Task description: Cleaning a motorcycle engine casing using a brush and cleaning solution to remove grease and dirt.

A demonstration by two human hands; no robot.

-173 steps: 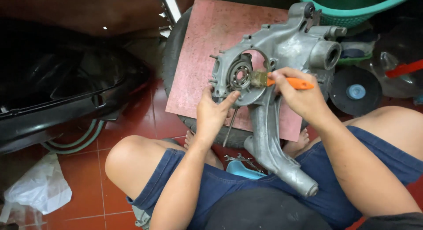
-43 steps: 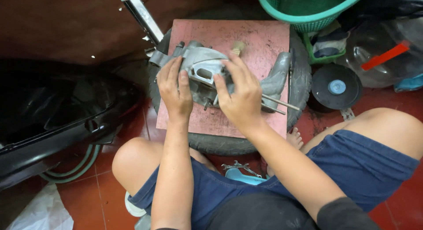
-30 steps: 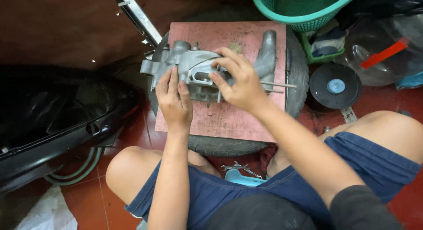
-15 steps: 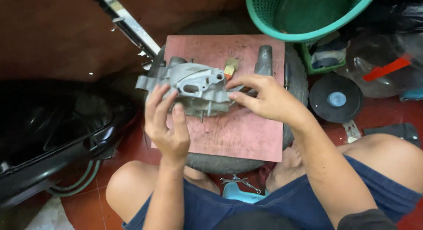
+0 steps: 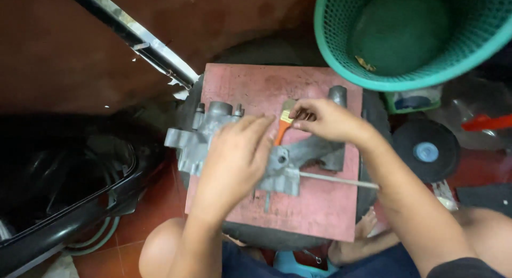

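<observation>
1. A grey cast-aluminium engine casing (image 5: 205, 131) is laid flat across the middle of a square pink board (image 5: 314, 214), with its left end hanging over the board's left edge and its long arm reaching toward the far right corner.
2. The board itself is carried on a black tyre (image 5: 277, 238), whose rim can be seen poking out past the near and right edges.
3. The left hand (image 5: 234, 155) is pressed palm-down on the middle of the casing, fingers spread flat and not curled round anything.
4. A small paintbrush (image 5: 281, 130) with an orange handle is pinched by the right hand (image 5: 325, 119) at its ferrule end; the handle is angled down onto the casing, just beside the left fingertips.
5. A thin metal rod (image 5: 336, 180) is seen sticking out of the casing toward the board's right edge, passing under the right forearm.
6. A green mesh plastic basket (image 5: 341, 65) is parked off the far right corner, overlapping the board a bit.
7. A black round disc (image 5: 424, 150) with a blue centre is lying on the floor right of the tyre.
8. A black scooter body panel (image 5: 64, 182) is spread out well left of the board, and a chrome strip (image 5: 133, 38) is angled toward the board's far left corner.
</observation>
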